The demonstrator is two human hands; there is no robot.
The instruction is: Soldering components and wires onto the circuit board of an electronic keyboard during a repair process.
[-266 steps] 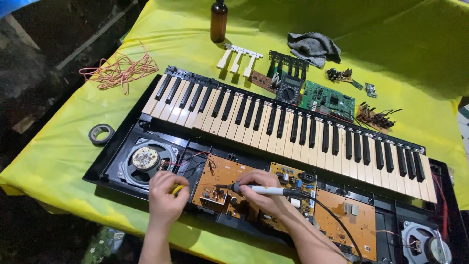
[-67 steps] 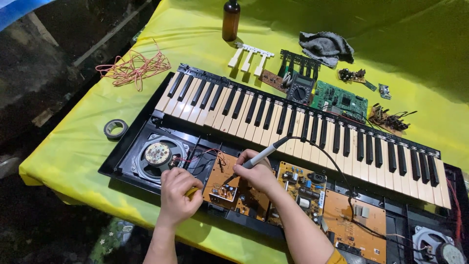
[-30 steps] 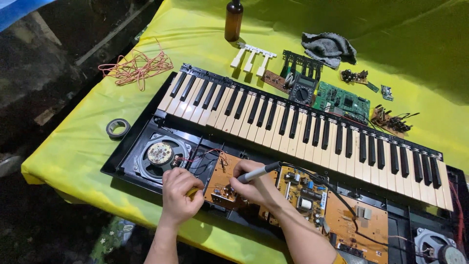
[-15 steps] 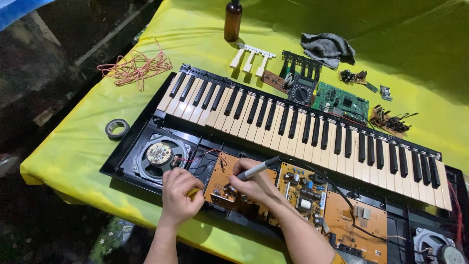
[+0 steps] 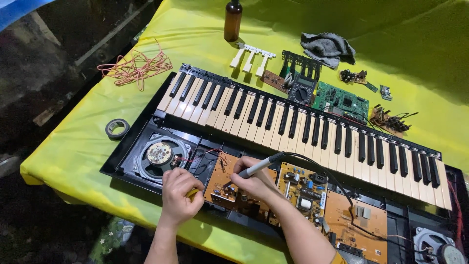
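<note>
1. The left hand (image 5: 178,195) was seen curled in a narrow grip on a small yellow object (image 5: 193,192), too hidden to be identified, at the near edge of the open keyboard case (image 5: 128,149).
2. The right hand (image 5: 251,183) was closed in a pen-like grip on a soldering iron (image 5: 259,165), its tip lowered onto the left circuit board (image 5: 229,183). A second earlier the iron had been held slightly higher and flatter; two seconds earlier it had been raised well clear, pointing toward the keys (image 5: 303,124). The tool had thus been brought back down to the board, which was judged as work on a joint being resumed.
3. The iron's black cord (image 5: 337,186) was trailed rightward over the middle board (image 5: 305,188).
4. A speaker (image 5: 159,154) was set just left of the hands, a tape roll (image 5: 117,128) beyond the case on the yellow-covered counter (image 5: 88,146).
5. Farther off, red wire (image 5: 137,66), loose white keys (image 5: 251,58), a multimeter (image 5: 302,90), a green board (image 5: 341,101), a grey rag (image 5: 327,47) and a brown bottle (image 5: 233,20) were laid out.
</note>
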